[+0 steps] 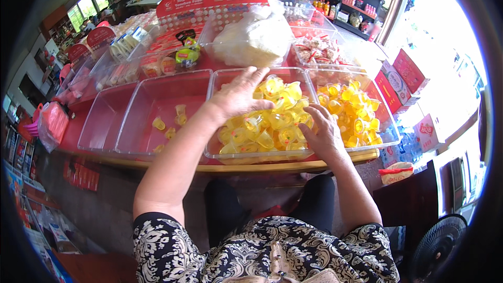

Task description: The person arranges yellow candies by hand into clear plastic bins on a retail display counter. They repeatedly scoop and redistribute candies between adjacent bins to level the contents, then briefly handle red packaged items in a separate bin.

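A clear plastic bin point(257, 156) before me is heaped with yellow jelly cups point(275, 125). Over its upper left part is my left hand point(241, 96), fingers spread, palm towards the heap. My right hand point(323, 129) is at the bin's right side, its fingers apart and its fingertips at the edge of the heap; whether they touch the cups I cannot tell. Neither hand appears to hold anything. To the right, another clear bin point(387, 146) holds more yellow-orange jelly cups point(355, 114). On the left, a third bin point(131, 125) has several small cups point(158, 123) on its bottom.
A large translucent plastic bag point(255, 35) fills a bin behind the heap. Wrapped snacks point(317, 49) lie in a bin behind, right. At the far left of the red table stands a clear bin point(96, 120). Red cartons point(393, 86) and a black fan point(440, 243) are on the right.
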Available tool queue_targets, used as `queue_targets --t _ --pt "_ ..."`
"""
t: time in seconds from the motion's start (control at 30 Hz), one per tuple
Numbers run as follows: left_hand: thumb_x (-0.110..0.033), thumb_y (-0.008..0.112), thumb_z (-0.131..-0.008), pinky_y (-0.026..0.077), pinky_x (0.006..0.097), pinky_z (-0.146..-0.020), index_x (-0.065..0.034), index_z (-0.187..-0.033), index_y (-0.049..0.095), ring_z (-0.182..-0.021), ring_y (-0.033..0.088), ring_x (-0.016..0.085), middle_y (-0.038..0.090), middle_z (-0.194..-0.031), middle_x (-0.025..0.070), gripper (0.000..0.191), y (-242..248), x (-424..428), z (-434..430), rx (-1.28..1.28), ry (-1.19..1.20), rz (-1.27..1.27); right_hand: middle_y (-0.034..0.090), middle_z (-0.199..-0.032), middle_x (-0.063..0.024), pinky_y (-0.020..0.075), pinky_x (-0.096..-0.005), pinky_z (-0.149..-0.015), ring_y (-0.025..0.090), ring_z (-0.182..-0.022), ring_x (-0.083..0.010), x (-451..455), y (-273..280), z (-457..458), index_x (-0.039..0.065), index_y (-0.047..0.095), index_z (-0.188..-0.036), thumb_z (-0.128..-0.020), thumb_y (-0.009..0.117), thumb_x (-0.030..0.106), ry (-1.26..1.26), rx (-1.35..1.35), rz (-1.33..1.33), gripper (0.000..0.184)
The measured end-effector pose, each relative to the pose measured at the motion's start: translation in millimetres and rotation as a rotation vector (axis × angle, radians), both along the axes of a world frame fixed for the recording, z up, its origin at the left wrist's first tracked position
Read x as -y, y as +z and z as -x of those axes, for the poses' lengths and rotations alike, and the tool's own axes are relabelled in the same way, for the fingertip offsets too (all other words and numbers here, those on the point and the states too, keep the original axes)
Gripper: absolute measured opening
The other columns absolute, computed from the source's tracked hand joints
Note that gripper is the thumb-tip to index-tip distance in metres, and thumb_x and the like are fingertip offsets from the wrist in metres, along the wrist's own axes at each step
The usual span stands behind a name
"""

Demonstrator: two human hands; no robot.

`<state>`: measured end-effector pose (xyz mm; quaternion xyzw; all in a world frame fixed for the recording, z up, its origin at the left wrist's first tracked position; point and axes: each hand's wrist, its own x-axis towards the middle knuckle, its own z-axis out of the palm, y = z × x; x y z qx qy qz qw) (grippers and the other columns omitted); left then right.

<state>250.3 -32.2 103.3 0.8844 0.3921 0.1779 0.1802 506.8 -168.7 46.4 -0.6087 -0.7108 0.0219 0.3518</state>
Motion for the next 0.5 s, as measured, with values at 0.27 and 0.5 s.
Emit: queue_targets --t 0.27,0.5 --pt "-0.064 0.088 -0.069 0.033 0.0482 -0.123 -0.0142 -0.160 0.040 -0.151 0.033 0.043 0.033 -0.163 0.0226 0.115 -47 -40 -61 -0.170 -0.066 0.034 0.055 -0.143 -0.0192 0.0413 -0.0512 -0.112 0.051 -0.134 -0.0403 -5 3 0 0.009 0.057 -0.140 -0.090 0.076 0.024 0.050 -0.049 -0.052 0.056" --pt "-0.050 0.086 -0.078 0.046 0.0505 -0.113 -0.0173 -0.154 0.050 -0.136 0.053 0.040 0.044 -0.154 0.0175 0.090 -33 -21 -59 -0.238 0.049 -0.030 0.039 -0.158 -0.0192 0.0363 -0.0521 -0.119 0.038 -0.147 -0.0415 -62 36 -3 0.013 0.043 -0.154 -0.082 0.066 0.010 0.212 0.007 0.011 0.076"
